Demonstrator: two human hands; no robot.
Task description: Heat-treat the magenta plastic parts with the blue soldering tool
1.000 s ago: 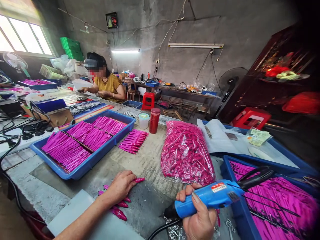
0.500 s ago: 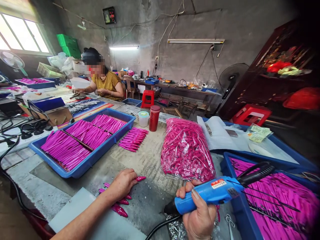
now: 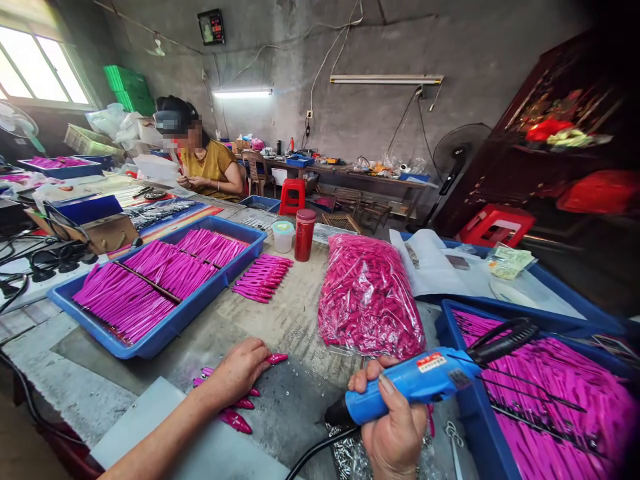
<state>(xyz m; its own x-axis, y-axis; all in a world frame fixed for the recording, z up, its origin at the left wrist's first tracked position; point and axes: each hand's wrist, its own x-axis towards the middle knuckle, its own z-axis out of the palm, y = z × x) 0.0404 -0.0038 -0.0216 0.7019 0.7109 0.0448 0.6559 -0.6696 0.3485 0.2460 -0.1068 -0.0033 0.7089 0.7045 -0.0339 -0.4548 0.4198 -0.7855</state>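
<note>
Little has shifted: the left hand (image 3: 239,371) keeps its fingers closed on a pink lure (image 3: 277,359) at the worktop (image 3: 290,420), the right hand (image 3: 393,430) stays wrapped round a blue power tool (image 3: 420,385), so work seems paused.

- Lit tube lamp (image 3: 243,94) hangs on grey wall (image 3: 280,60); dark framed panel (image 3: 211,27) above.
- Green crates (image 3: 127,90) stand stacked, right of window (image 3: 43,63).
- Co-worker (image 3: 207,167), mustard top, back left.
- Red canister (image 3: 305,237) stands beside lidded tub (image 3: 283,237).
- Red stool (image 3: 292,190) near brown chair (image 3: 256,171).
</note>
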